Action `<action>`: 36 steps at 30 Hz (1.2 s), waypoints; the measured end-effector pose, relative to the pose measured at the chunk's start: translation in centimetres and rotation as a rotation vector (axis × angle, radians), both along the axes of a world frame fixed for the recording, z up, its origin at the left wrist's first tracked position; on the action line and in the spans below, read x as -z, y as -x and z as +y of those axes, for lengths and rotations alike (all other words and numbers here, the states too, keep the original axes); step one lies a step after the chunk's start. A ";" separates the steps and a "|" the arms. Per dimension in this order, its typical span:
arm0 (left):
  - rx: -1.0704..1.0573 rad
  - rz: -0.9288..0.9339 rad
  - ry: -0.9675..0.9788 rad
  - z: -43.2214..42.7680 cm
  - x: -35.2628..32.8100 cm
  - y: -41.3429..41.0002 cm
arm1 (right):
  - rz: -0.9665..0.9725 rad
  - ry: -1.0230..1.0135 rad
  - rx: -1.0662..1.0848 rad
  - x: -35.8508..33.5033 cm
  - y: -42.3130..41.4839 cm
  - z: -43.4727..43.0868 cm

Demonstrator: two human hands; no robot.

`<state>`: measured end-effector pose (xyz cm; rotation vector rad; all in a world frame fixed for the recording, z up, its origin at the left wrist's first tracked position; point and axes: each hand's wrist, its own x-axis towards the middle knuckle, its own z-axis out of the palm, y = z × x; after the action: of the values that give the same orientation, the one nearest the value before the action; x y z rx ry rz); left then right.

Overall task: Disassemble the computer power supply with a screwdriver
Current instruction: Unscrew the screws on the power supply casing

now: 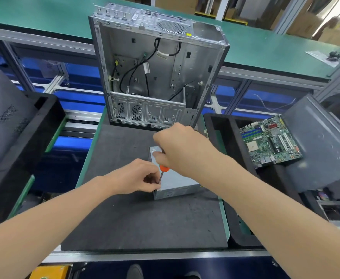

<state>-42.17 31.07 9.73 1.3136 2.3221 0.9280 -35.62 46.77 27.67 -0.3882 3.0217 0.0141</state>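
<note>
A grey metal power supply [175, 184] lies on the dark mat [145, 222] in the middle of the bench. My right hand [183, 150] grips the orange-collared handle of a screwdriver [162, 172] from above. The shaft points down at the box's near left top corner. My left hand [139, 176] pinches the shaft near its tip against that corner. The screw under the tip is hidden by my fingers.
An empty open computer case [155, 73] stands at the mat's far edge with loose black cables inside. A green motherboard [269, 141] lies in a black tray on the right beside a grey panel [322, 141]. Another dark panel [8, 121] leans on the left.
</note>
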 end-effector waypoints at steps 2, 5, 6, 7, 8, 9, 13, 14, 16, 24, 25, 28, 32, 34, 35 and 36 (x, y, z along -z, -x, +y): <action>0.025 0.010 0.000 -0.1 -0.1 0.1 | -0.072 0.026 -0.153 -0.4 -0.1 0.1; 0.048 0.006 0.012 0.0 -0.4 0.0 | -0.168 0.028 -0.346 -1.5 0.5 1.0; 0.043 0.001 0.024 0.1 -0.5 0.0 | -0.195 0.023 -0.404 -1.9 0.8 1.2; 0.035 -0.001 0.038 0.1 -0.5 -0.1 | -0.222 0.022 -0.444 -2.2 1.1 1.4; 0.028 -0.001 0.048 0.1 -0.5 -0.1 | -0.241 0.022 -0.464 -2.4 1.3 1.4; 0.021 -0.002 0.053 0.1 -0.4 -0.2 | -0.250 0.027 -0.476 -2.5 1.5 1.4; -0.016 -0.009 0.044 0.2 -0.5 -0.5 | -0.201 0.104 -0.361 -1.5 1.4 1.6; -0.021 -0.007 0.060 0.2 -0.5 -0.5 | -0.133 0.124 -0.274 -1.0 1.2 1.3; -0.028 -0.017 0.086 0.3 -0.5 -0.5 | 0.055 0.120 -0.051 0.2 0.9 0.7; -0.024 0.009 0.076 0.2 -0.7 -0.3 | 0.019 0.093 0.122 0.3 1.0 0.9; -0.025 0.002 0.074 0.2 -0.6 -0.2 | -0.035 0.140 0.037 0.0 1.0 0.9; -0.020 -0.002 0.066 0.2 -0.4 0.0 | -0.170 0.168 -0.226 -1.3 1.1 1.5; -0.019 0.025 0.047 0.4 -0.3 -0.1 | -0.288 0.091 -0.437 -2.3 1.8 2.1; -0.028 0.029 0.046 0.4 -0.2 -0.2 | -0.305 0.090 -0.463 -2.3 1.9 2.0; -0.029 0.026 0.046 0.3 -0.1 -0.3 | -0.305 0.093 -0.464 -2.3 1.9 2.0; -0.030 0.020 0.045 0.3 -0.1 -0.3 | -0.304 0.106 -0.458 -2.3 1.9 2.2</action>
<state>-41.87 31.39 9.83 1.2785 2.3702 0.8701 -37.50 48.96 30.01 -0.9839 2.5809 -0.1573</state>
